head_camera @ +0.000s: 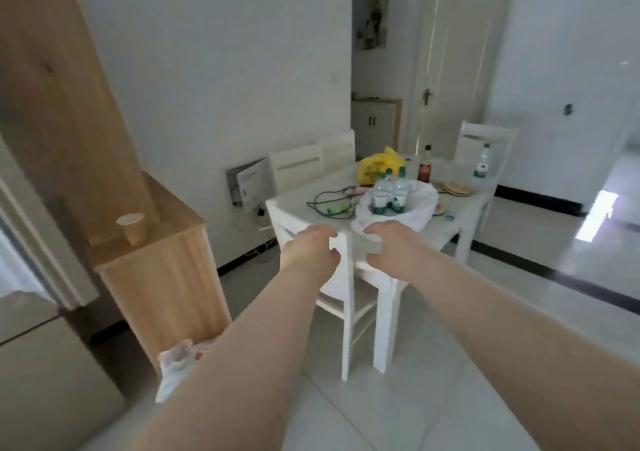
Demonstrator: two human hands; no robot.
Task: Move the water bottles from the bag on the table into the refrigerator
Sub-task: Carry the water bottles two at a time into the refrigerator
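Observation:
A white plastic bag (420,204) sits on the near part of the white table (301,204), holding three clear water bottles (389,192) with green caps and labels. Another such bottle (482,161) stands alone at the table's far right. Both my arms reach forward, short of the table. My left hand (310,248) hovers in front of the near chair back, fingers curled apart and empty. My right hand (391,248) is level with it, just below the bag's near edge, also open and empty. The refrigerator (31,329) fills the left edge, its door seam visible.
A white chair (341,298) is tucked at the table's near corner. A wooden cabinet (162,270) with a paper cup (131,227) stands left. A yellow bag (379,165), a dark sauce bottle (425,166), cables (329,203) and plates (453,189) lie on the table. A white bag (176,364) rests on the floor.

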